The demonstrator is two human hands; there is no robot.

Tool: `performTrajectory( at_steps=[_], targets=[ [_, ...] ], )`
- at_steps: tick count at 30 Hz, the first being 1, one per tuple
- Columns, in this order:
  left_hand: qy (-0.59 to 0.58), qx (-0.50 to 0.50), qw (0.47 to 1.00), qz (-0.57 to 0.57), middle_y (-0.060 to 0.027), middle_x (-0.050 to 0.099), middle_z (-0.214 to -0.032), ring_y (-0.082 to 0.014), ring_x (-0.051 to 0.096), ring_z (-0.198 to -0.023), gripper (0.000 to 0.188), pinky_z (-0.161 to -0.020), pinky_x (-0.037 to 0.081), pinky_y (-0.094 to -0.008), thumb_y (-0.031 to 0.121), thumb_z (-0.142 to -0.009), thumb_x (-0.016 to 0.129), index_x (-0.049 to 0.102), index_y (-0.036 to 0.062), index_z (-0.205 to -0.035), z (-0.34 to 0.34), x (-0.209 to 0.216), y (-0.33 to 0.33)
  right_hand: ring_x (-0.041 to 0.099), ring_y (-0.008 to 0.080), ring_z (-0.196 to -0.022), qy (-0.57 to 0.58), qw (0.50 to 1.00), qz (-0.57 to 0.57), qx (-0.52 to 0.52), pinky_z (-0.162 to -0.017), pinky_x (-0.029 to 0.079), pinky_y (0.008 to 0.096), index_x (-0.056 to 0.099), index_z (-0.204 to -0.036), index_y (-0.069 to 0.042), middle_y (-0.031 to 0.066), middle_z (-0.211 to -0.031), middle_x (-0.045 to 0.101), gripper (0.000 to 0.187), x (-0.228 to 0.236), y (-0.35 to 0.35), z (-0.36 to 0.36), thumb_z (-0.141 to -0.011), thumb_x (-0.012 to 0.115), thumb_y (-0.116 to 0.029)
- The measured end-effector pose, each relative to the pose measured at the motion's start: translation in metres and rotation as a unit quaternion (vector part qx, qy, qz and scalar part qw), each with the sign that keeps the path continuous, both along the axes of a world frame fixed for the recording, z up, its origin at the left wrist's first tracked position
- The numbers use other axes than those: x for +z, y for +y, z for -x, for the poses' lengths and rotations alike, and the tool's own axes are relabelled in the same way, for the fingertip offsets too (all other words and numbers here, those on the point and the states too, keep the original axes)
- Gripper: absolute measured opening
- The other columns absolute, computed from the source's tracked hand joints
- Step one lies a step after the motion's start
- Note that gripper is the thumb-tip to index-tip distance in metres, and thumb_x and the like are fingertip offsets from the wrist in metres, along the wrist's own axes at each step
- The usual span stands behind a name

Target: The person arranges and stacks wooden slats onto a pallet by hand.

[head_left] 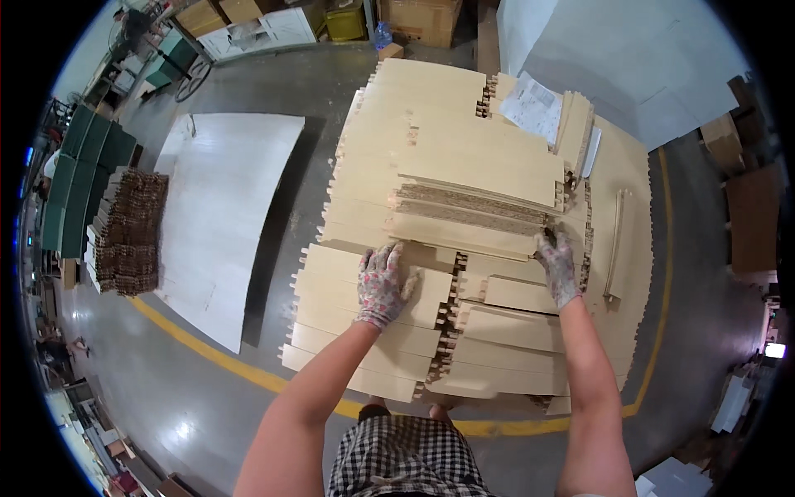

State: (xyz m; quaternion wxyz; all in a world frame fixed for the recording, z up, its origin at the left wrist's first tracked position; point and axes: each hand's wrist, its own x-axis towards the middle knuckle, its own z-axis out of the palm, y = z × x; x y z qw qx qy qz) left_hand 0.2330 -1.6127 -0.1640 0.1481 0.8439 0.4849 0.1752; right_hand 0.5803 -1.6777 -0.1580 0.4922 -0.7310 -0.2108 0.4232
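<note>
Before me lies a wide stack of pale wooden boards (356,331) with notched, finger-like ends. A bundle of narrower wooden strips (472,203) lies across its middle, some turned on edge and showing rough brown particleboard faces. My left hand (381,286), in a patterned fabric glove, rests on the boards near the bundle's left end, fingers stretched out and thumb apart. At the opposite end my right hand (557,263), gloved alike, curls its fingers round the end of a pale wooden strip (468,236). The glove partly hides that end.
Printed paper sheets (532,108) and loose strips lie at the stack's far right. A large white panel (224,215) is to the left, beside a pile of brown-edged pieces (132,232). Yellow floor lines (497,427) run round the stack. Cardboard boxes (421,21) stand behind it.
</note>
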Motion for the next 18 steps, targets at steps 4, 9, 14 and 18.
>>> performTrajectory(
  at_steps=[4, 9, 14, 18],
  targets=[
    [-0.12, 0.061, 0.991, 0.016, -0.0245, 0.039, -0.138, -0.0392, 0.039, -0.127, 0.094, -0.109, 0.031, -0.0448, 0.026, -0.07, 0.079, 0.026, -0.0004, -0.144, -0.013, 0.0, 0.032, 0.044, 0.0249, -0.128, -0.085, 0.992, 0.032, 0.091, -0.104, 0.039, 0.0316, 0.019, -0.146, 0.001, 0.0186, -0.144, 0.036, 0.102, -0.014, -0.003, 0.002, -0.068, 0.083, -0.012],
    [-0.157, -0.009, 0.985, 0.069, -0.0198, 0.043, -0.131, -0.033, 0.047, -0.12, 0.101, -0.104, 0.039, -0.0395, 0.016, -0.062, 0.085, 0.027, 0.0011, -0.143, -0.037, -0.008, 0.106, 0.057, 0.0205, -0.108, -0.111, 0.99, 0.024, 0.086, -0.096, 0.045, 0.0295, 0.02, -0.146, 0.001, 0.0159, -0.138, 0.045, 0.097, -0.031, 0.007, -0.008, -0.07, 0.081, -0.006],
    [-0.085, -0.06, 0.994, 0.026, -0.0153, 0.049, -0.12, -0.0299, 0.055, -0.106, 0.085, -0.092, 0.048, -0.0387, 0.01, -0.056, 0.086, 0.043, 0.0052, -0.13, -0.023, -0.011, 0.105, 0.051, 0.0225, -0.119, -0.125, 0.987, 0.0, 0.101, -0.104, 0.039, 0.0307, 0.033, -0.136, -0.004, 0.013, -0.133, 0.049, 0.088, -0.03, 0.0, -0.004, -0.065, 0.085, -0.01],
    [-0.087, -0.108, 0.99, -0.018, -0.0134, 0.056, -0.112, -0.0334, 0.054, -0.106, 0.077, -0.093, 0.045, -0.0414, 0.017, -0.059, 0.085, 0.046, 0.0062, -0.124, -0.017, -0.009, 0.104, 0.045, 0.025, -0.126, -0.232, 0.963, 0.035, 0.134, -0.107, 0.035, 0.0312, 0.028, -0.14, 0.0, 0.017, -0.135, 0.045, 0.096, -0.032, -0.001, -0.004, -0.064, 0.086, -0.013]
  ],
)
